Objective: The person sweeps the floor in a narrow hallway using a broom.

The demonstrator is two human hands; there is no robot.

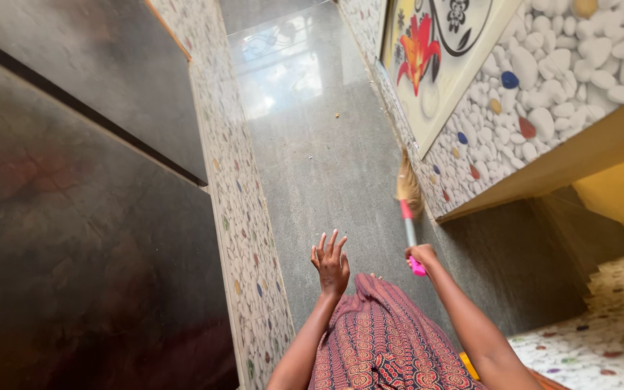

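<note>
My right hand (pixel 422 255) grips the pink end of a broom handle (pixel 411 238). The broom's straw-coloured bristles (pixel 408 188) point away from me and rest on the grey stone floor (pixel 319 159), close to the pebble-patterned wall on the right. Beside it, my left hand (pixel 331 263) is raised over the floor with its fingers spread and nothing in it. My patterned maroon garment (pixel 384 339) fills the bottom of the view.
A narrow grey floor strip runs ahead between a pebble-tiled wall (pixel 243 217) on the left and a pebble-tiled wall (pixel 543 94) with a red flower panel (pixel 419 47) on the right. A small speck of debris (pixel 337 115) lies farther along. A dark step (pixel 543 267) drops at right.
</note>
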